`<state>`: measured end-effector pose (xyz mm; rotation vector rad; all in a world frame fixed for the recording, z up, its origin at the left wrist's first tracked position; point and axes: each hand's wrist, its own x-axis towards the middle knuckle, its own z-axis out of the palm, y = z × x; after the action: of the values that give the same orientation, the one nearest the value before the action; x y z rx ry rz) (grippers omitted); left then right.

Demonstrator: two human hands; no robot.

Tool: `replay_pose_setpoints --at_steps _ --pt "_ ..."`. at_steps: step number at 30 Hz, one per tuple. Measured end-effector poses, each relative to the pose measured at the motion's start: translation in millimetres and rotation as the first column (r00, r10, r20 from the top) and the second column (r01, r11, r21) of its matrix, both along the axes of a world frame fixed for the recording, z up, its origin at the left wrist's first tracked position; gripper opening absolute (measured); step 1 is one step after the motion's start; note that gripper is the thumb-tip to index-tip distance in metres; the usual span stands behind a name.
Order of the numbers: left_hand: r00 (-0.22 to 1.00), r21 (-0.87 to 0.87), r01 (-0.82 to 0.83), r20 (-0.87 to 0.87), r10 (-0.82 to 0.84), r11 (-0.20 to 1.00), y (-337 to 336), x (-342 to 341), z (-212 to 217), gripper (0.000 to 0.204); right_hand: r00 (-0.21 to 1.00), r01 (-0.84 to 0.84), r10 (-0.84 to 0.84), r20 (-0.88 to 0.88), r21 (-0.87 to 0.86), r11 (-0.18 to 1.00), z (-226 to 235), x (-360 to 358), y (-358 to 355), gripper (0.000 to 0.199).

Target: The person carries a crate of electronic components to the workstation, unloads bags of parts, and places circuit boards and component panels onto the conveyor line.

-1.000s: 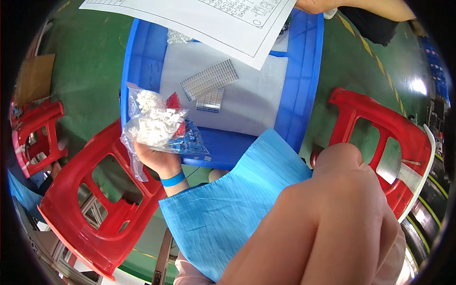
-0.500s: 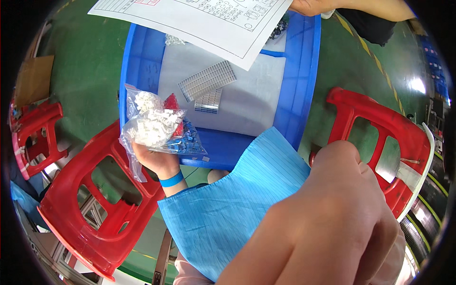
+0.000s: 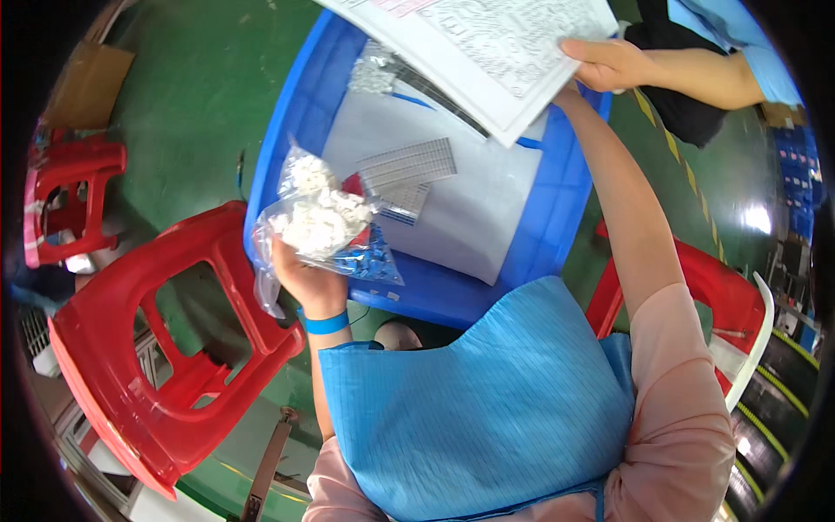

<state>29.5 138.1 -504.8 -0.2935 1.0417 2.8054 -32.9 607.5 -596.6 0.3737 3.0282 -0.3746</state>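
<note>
My left hand [image 3: 309,285], with a blue wristband, is closed around clear plastic bags over the near left edge of a blue tray [image 3: 570,217]. Small white parts [image 3: 326,222] fill two of the bags; blue parts [image 3: 370,259] and red parts [image 3: 352,184] show beside them. My right arm stretches to the tray's far right side. There my right hand [image 3: 568,96] goes under a printed sheet [image 3: 513,52], which hides its fingers. A co-worker's hand [image 3: 609,63] grips the sheet's right edge above it.
Silvery gridded strips [image 3: 409,170] lie on white lining [image 3: 470,230] in the tray. At its far left is a bag of clear pieces [image 3: 374,70]. Red plastic chairs [image 3: 165,339] stand to the left and right. A cardboard box [image 3: 91,87] is at the far left.
My right hand has gone from close to the camera at lower right to the tray's far right side. The sheet and the co-worker's hand appear further right. My left hand keeps the bags.
</note>
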Motion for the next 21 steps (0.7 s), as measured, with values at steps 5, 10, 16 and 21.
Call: replay_pose_setpoints --at_steps 5,10,16,21 --pt "1.0 0.047 0.007 0.02 -0.008 0.999 4 -2 -7 0.04 0.968 0.105 -0.084 -0.236 0.079 0.991 -30 -9 -11 0.075" --pt "0.999 0.048 0.028 -0.023 -0.027 0.998 23 -2 2 0.041 0.957 0.275 -0.271 0.1 -0.029 0.961 -51 -5 25 0.059" --pt "1.0 0.0 0.025 -0.006 -0.025 1.0 8 0 0 0.04 0.94 0.314 -0.251 0.232 -0.295 0.903 9 30 -111 0.047" --pt "1.0 -0.045 0.018 0.006 -0.017 0.999 10 1 -1 0.036 0.985 0.166 -0.105 0.136 -0.6 0.782 51 78 -175 0.041"
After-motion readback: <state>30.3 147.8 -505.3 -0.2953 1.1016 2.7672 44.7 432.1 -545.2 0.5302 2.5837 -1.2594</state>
